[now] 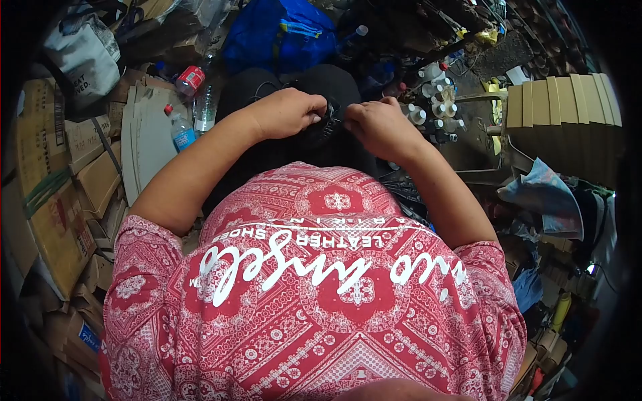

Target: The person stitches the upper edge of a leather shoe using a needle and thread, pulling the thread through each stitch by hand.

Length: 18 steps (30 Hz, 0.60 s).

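Note:
My left hand [289, 115] is closed, with thumb and fingertips pinching the edge of a dark, glossy black thing [329, 127] above my lap. A row of fine ridges shows along that thing; its kind I cannot make out against my black trousers. On its other side my right hand [382, 127] is bent into a pinch, fingertips close to the black thing. What exactly lies between those right fingers is hidden. A thin dark cord [267, 84] loops over my knee beside the left hand.
Plastic bottles, one with a red label [190, 80] and one with a blue label [181, 131], lie at left by flattened cardboard [53, 200]. A blue bag [281, 33] sits ahead. Several white bottles [438, 93] stand at right, near stacked beige panels [562, 103].

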{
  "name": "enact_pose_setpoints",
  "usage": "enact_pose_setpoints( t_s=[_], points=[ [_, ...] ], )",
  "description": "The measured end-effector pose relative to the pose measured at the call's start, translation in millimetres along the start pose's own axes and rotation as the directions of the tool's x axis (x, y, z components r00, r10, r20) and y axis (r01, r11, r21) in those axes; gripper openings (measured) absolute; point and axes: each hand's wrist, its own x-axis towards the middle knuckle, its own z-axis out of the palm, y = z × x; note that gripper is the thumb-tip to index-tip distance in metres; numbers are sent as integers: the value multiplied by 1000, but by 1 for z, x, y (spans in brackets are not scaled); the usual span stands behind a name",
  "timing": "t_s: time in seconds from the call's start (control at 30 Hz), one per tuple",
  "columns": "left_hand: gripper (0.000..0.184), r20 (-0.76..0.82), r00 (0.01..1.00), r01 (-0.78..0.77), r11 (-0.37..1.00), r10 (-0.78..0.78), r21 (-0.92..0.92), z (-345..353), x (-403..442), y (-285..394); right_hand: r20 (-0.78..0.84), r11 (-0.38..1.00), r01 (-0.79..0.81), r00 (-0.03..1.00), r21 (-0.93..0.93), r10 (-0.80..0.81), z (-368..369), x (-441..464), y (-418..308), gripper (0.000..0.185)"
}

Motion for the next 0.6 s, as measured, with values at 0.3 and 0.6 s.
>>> enact_pose_setpoints(
  t_s=[0.3,0.6],
  points=[
    [7,43,991,-131,955,124,266,-17,-20,1,-101,973,231,968,12,-228,18,6,12,9],
    [6,-224,968,131,990,-115,60,-41,-95,-14,-34,577,-273,885,770,465,26,-69,101,11]
  ],
)
